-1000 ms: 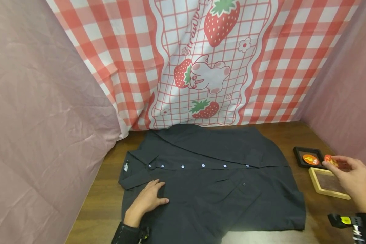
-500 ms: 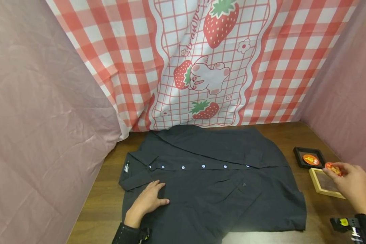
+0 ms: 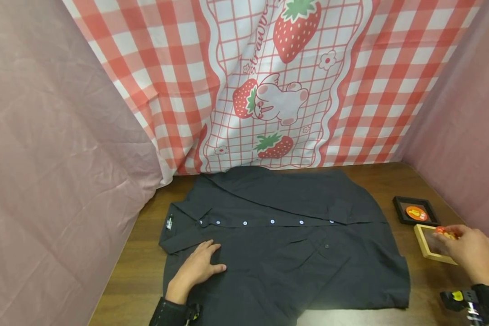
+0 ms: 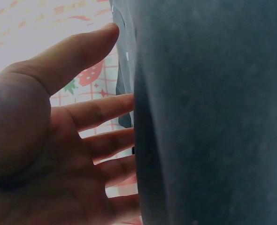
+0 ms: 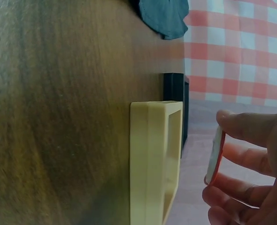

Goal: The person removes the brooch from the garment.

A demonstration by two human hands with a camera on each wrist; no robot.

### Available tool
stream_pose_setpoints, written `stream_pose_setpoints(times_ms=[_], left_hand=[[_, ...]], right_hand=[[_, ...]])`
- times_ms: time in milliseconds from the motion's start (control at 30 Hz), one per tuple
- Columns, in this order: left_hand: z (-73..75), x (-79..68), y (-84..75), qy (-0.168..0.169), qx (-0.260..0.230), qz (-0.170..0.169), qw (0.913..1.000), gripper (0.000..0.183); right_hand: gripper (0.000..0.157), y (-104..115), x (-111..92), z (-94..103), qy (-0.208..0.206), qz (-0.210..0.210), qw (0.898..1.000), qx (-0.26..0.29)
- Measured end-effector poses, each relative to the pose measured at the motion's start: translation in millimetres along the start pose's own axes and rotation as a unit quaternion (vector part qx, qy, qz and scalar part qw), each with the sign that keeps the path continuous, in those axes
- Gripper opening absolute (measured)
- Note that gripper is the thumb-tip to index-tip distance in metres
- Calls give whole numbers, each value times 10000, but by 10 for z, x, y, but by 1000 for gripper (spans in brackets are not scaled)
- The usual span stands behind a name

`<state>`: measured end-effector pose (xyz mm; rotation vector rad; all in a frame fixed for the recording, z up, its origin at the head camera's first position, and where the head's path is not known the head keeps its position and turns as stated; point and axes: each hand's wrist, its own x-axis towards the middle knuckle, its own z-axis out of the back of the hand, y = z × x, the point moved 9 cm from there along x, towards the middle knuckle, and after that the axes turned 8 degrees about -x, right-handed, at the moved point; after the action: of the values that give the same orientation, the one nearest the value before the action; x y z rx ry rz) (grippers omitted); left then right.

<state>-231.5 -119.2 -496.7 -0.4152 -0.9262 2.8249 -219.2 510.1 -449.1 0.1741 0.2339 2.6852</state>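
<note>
My right hand [image 3: 472, 251] pinches a round red-and-yellow disc [image 3: 446, 232] between thumb and fingers, above a pale wooden frame [image 3: 423, 244]. Seen from the right wrist, the disc [image 5: 215, 157] is thin, with a red rim and whitish back, and stands apart from the frame's [image 5: 148, 168] rim. Behind it sits a black frame [image 3: 398, 212] with an orange disc [image 3: 416, 213] inside. My left hand [image 3: 196, 269] rests with spread fingers on a dark button-up shirt [image 3: 261, 262] below the collar; its fingertips reach the cloth in the left wrist view.
The shirt spreads across most of the brown wooden table [image 3: 126, 262]. A red-and-white checked cloth with strawberries [image 3: 273, 147] hangs along the back. Pink fabric [image 3: 77, 181] closes off the left side, and more pink fabric [image 3: 464, 136] the right.
The right hand has brought the disc from beside the black frame toward me, over the pale wooden frame. The left hand and the shirt look unchanged.
</note>
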Motion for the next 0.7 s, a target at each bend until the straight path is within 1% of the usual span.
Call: stream_pose_setpoints(times_ms=[100,167,333,567,700], left_hand=[[3,4,9,-1,-8,6,10000,63],[5,9,14,6,-9,20,10000,63],[12,16,15,28,-31,36,10000,63],[20,7,3,23,-80,-13,10000,62],[24,4,1,39,-109,-9,9999,62]], right_hand=[[43,-27,21,-88,333,-93,9994,-41],[44,-40,31,-131,456,-110,9989,-67],[44,-61,49,-196,524,-72,9985,-132],[47,-53,40,-230,792,-273,9960,-301],[47,-69,35,-264,779,-195,9962,-324]])
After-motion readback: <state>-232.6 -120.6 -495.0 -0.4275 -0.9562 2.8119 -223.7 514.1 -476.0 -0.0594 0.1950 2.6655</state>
